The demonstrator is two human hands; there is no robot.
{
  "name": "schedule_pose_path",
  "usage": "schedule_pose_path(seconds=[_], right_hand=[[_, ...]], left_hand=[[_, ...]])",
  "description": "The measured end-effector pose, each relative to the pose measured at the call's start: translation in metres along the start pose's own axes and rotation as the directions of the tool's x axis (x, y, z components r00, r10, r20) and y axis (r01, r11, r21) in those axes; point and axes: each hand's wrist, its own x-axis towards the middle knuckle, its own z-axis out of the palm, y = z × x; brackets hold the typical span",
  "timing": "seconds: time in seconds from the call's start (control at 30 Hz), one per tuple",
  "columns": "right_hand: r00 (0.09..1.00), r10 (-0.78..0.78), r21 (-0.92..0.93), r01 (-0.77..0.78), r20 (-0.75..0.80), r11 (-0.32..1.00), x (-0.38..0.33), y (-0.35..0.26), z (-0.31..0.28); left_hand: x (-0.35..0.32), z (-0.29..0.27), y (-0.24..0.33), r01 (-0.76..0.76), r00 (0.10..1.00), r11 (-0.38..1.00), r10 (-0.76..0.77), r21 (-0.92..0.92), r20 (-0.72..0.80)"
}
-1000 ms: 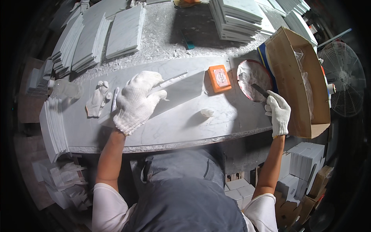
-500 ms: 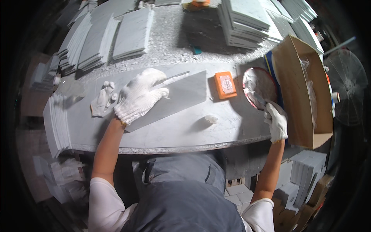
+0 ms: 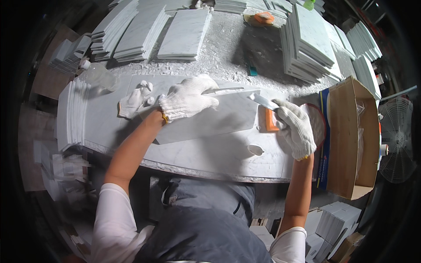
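Apparently at a spreading step, the white-gloved right hand is closed around a flat grey metal spatula tipped with white paste; left of that grip, the white-gloved left hand pinches a rectangular grey marble tile. Next probably calls for steady alignment.

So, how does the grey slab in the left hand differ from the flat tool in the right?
The grey slab is broad; the flat tool is a narrow, much smaller strip. The left hand grips the slab, the right hand the tool. The slab's visible face looks mostly plain, while the tool has whitish material at its tip. Both are thin and held in white gloves.
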Motion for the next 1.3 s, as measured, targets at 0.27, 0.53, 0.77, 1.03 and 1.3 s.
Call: schedule_pose_path(seconds=[0.27, 0.53, 0.77, 1.03, 1.3], right_hand=[[0.997, 0.022, -0.271, -0.001, 0.075, 0.963, 0.044, -0.013, 0.041], [0.967, -0.052, -0.411, 0.154, 0.248, 0.898, 0.057, -0.006, 0.028], [0.971, -0.03, -0.436, 0.134, 0.237, 0.89, 0.066, 0.009, 0.019], [0.956, -0.085, -0.443, 0.208, 0.281, 0.872, 0.064, 0.007, 0.018], [0.989, -0.019, -0.216, 0.052, 0.149, 0.975, 0.051, 0.004, 0.031]], left_hand=[[0.004, 0.004, -0.012, -0.012, 1.0, 1.0, 0.012, -0.014, -0.02], [0.006, 0.006, -0.022, -0.065, 0.998, 0.997, 0.065, -0.038, 0.008], [0.007, 0.006, -0.018, -0.071, 0.997, 0.997, 0.071, -0.021, 0.0], [0.004, 0.002, -0.008, 0.043, 0.999, 0.998, -0.042, -0.04, 0.024], [0.0, 0.001, -0.007, -0.009, 1.0, 0.999, 0.008, 0.037, 0.015]])
